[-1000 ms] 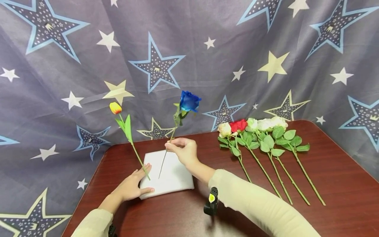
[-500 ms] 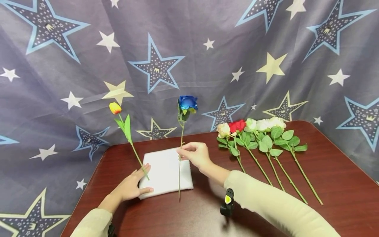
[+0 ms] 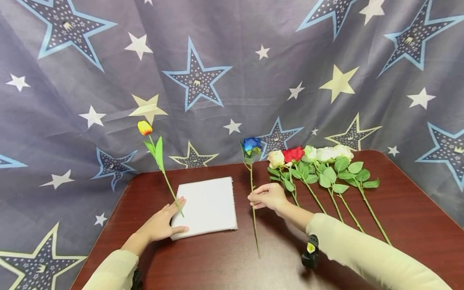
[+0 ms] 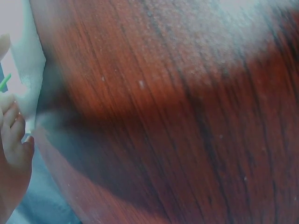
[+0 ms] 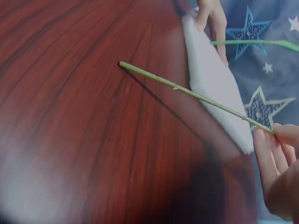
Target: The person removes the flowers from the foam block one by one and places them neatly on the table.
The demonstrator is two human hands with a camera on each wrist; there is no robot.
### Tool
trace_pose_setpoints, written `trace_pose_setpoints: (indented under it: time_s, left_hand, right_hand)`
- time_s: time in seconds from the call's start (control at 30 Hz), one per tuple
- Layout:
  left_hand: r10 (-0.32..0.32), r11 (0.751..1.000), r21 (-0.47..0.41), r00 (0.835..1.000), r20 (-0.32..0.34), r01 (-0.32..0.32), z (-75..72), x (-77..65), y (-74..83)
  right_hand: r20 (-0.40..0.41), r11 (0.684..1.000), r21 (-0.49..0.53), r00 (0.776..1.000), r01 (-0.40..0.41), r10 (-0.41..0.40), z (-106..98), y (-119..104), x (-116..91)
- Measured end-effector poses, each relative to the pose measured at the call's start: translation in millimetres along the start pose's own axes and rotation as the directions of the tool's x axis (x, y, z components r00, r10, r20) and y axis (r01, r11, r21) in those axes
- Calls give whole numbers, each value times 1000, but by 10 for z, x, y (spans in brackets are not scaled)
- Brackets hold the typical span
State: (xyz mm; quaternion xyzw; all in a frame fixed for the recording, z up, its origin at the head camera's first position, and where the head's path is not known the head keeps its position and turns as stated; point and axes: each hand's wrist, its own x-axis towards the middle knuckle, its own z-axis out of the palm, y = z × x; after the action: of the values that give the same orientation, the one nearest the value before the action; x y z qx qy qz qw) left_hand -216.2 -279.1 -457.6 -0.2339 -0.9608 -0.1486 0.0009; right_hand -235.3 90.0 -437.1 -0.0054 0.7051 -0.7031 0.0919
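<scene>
My right hand (image 3: 270, 196) pinches the stem of a blue rose (image 3: 251, 145) between thumb and fingers, to the right of a white foam block (image 3: 208, 205). In the right wrist view the bare lower stem (image 5: 196, 95) slants over the table, apart from the block. With fingers spread, my left hand (image 3: 159, 224) rests on the block's left edge. Beside those fingers a yellow-orange tulip (image 3: 145, 128) stands in the block, leaning left. The left wrist view catches only part of the left hand (image 4: 14, 144) and the block's edge.
At the right of the brown table (image 3: 203, 264) lie several roses: a cream one (image 3: 276, 159), a red one (image 3: 293, 154) and pale ones (image 3: 324, 154), their stems toward the front. A grey curtain with stars (image 3: 235, 92) hangs behind.
The right hand has carried the blue rose from over the block rightward and lower, past the block's right edge. The left hand and tulip keep their place; the head view has shifted slightly.
</scene>
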Motion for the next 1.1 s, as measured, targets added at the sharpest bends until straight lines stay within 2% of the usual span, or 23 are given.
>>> trace_pose_setpoints:
  time_s: [0.2, 0.43, 0.63, 0.9, 1.1]
  left_hand:
    - [-5, 1000, 14, 1000, 5, 5, -20, -2, -13]
    - [-24, 1000, 21, 999, 26, 23, -34, 18, -26]
    - [-35, 999, 5, 999, 32, 34, 13, -2, -24]
    - [-36, 999, 6, 999, 20, 36, 8, 3, -19]
    - [-29, 1000, 2, 999, 20, 29, 21, 3, -22]
  right_hand:
    - [12, 998, -61, 1000, -24, 25, -241, 12, -54]
    - [-52, 979, -172, 993, -111, 103, -439, 29, -81]
    - [-135, 953, -253, 981, -168, 137, -520, 62, -81]
    - [-221, 942, -262, 963, -210, 153, -586, 96, 14]
    - [-231, 939, -252, 957, -235, 178, -581, 105, 85]
